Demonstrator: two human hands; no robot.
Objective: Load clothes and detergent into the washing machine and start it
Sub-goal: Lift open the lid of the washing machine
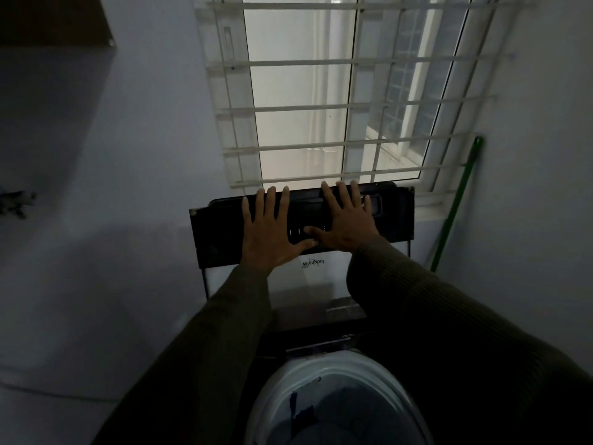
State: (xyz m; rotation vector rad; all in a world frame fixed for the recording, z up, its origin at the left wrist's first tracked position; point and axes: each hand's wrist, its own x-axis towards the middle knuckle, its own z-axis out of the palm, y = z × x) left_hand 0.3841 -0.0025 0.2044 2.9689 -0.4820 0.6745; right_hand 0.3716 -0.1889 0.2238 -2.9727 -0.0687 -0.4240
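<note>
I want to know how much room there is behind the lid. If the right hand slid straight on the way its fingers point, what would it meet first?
Past the lid's top edge, the right hand would probably meet the window grille first; depth is unclear.

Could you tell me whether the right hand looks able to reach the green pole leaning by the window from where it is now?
Probably yes. The right hand lies flat and empty on the raised lid, and the green pole stands just beyond the lid's right edge with nothing visible between them.
</note>
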